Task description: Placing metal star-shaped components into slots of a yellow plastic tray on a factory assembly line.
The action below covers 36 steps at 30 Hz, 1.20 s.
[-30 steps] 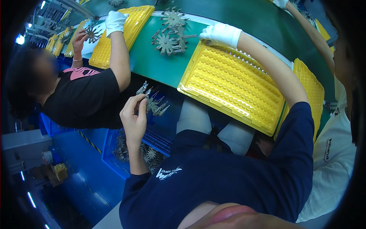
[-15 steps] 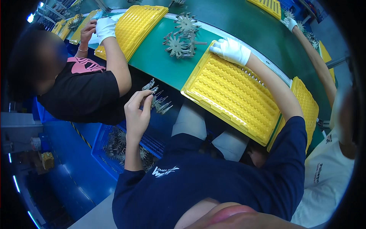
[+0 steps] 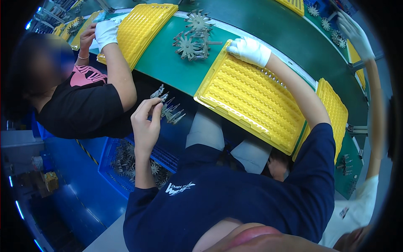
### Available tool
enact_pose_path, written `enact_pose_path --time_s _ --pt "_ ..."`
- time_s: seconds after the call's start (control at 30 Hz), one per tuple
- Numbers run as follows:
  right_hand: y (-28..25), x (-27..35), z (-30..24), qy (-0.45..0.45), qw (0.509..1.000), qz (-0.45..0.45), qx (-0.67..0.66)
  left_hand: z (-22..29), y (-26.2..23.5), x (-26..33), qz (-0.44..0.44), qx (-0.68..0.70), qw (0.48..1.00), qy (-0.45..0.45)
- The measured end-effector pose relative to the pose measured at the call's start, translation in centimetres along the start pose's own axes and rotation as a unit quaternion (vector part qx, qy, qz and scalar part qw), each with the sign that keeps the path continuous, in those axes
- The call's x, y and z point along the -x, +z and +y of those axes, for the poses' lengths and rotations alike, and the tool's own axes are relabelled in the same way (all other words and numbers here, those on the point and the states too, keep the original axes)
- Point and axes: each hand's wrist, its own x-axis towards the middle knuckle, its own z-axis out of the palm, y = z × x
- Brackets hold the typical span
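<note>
My left hand (image 3: 146,119), bare, pinches a metal star-shaped clip holder (image 3: 171,114) by one side, off the table's near edge. Its clip-tipped arms fan out beyond my fingertips. My right hand (image 3: 251,51) wears a white glove and rests at the far left corner of a yellow ribbed tray (image 3: 247,96). Its fingers are curled; whatever they may hold is hidden by the glove. Beside my right wrist, a short row of small shiny metal parts (image 3: 273,77) lies in the tray's far groove.
More star-shaped holders (image 3: 189,47) lie on the green table (image 3: 161,54) beyond the tray. A blue crate (image 3: 110,157) of holders stands low at left. A co-worker (image 3: 94,94) works at left by another yellow tray (image 3: 147,27); another co-worker's arm (image 3: 375,113) extends at right.
The co-worker at right has swung an arm and gloved hand outward, and their body has leaned lower. The whole view has shifted slightly. My two hands keep nearly the same poses.
</note>
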Motion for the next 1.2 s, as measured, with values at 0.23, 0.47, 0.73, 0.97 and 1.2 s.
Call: enact_pose_path --time_s 0.23,0.47,0.73,0.97,1.2 --pt "1.4 0.6 0.4 0.005 1.0 0.012 0.007 0.2 -0.2 0.3 -0.001 0.0 1.0 0.002" --pt "1.6 0.3 0.5 -0.02 0.999 0.04 0.006 0.3 -0.2 0.3 0.002 0.003 1.0 -0.001" --pt "-0.2 -1.2 -0.2 0.071 0.996 -0.021 -0.049 0.3 -0.3 0.4 0.008 -0.009 1.0 0.004" --pt "-3.5 -2.4 -3.2 0.231 0.948 0.066 -0.209 1.8 -0.2 -0.1 0.006 0.034 0.999 0.032" --pt "-12.7 -4.9 -11.9 0.222 0.841 0.076 -0.488 4.1 -0.1 0.0 -0.002 0.053 0.997 0.059"
